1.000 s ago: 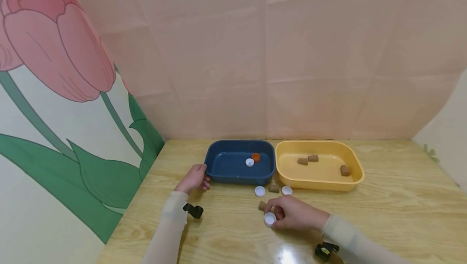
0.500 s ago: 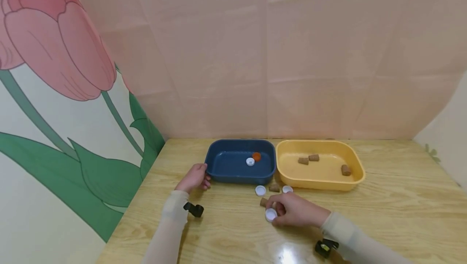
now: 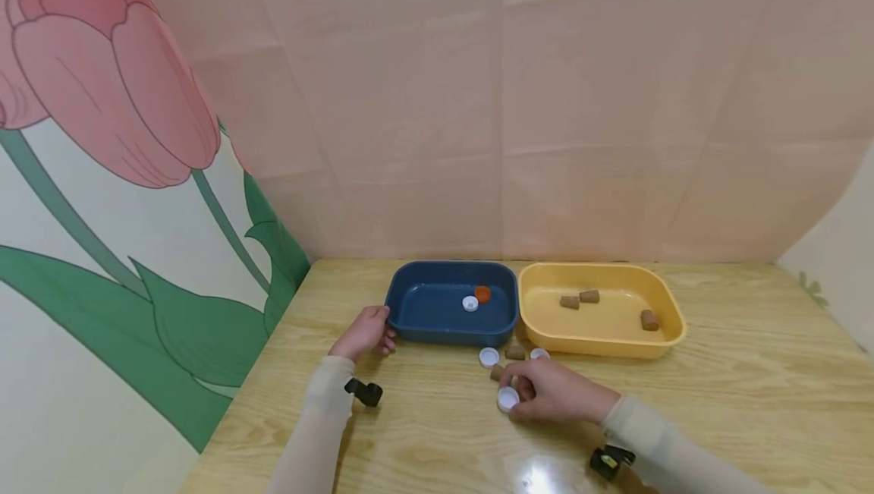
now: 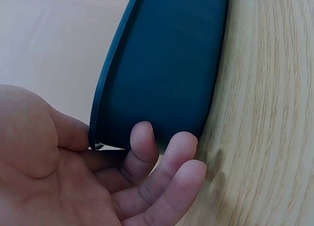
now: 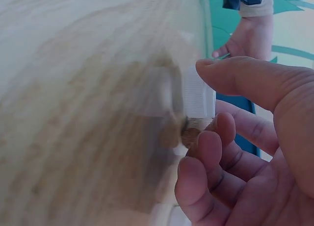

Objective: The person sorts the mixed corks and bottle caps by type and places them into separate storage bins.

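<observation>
At the lower centre of the frame, a person's right hand is pinching a white cap between thumb and curled fingers; whether the cap is touching the table, I am not able to tell from here. Just above those fingertips, a cork is lying on the wood, and farther up a second cork is resting between a second white cap and a third white cap, the latter partly disappearing behind the hand. Left of centre, the left hand is gripping the near left corner of a blue tray, thumb at the rim, other fingers curling beside the outer wall. Inside that tray, a small white cap and an orange cap are sitting side by side. To its right, a yellow tray is holding three corks, two lying close together. A tulip mural is filling the upper left.
</observation>
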### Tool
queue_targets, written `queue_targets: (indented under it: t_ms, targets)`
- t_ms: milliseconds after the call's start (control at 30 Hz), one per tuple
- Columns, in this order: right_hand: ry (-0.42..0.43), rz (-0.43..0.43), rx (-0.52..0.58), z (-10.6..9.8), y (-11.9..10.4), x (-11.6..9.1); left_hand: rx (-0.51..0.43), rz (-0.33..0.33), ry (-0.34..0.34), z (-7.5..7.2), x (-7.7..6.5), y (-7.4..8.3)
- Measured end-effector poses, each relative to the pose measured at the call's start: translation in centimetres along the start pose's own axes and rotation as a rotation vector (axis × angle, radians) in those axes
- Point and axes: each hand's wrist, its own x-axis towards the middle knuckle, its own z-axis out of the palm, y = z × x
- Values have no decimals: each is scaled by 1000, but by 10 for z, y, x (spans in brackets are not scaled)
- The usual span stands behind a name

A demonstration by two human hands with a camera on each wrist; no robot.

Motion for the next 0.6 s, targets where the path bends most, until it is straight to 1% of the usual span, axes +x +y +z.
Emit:
queue_targets:
  t_ms: [100, 267, 400, 467, 600]
  targets:
    - [28, -25, -26, -4, -4, 1, -7, 6, 7, 0, 0, -1]
    - [43, -58, 17, -14, -11, 5, -10, 5, 16, -1, -1, 2]
    - [59, -82, 4, -19, -12, 7, -5, 9, 9, -3, -1, 3]
    - [69, -83, -10, -21, -10, 9, -6, 19, 9, -5, 0, 4]
    - [92, -51, -29, -31, -10, 13, -10, 37, 17, -9, 1, 8]
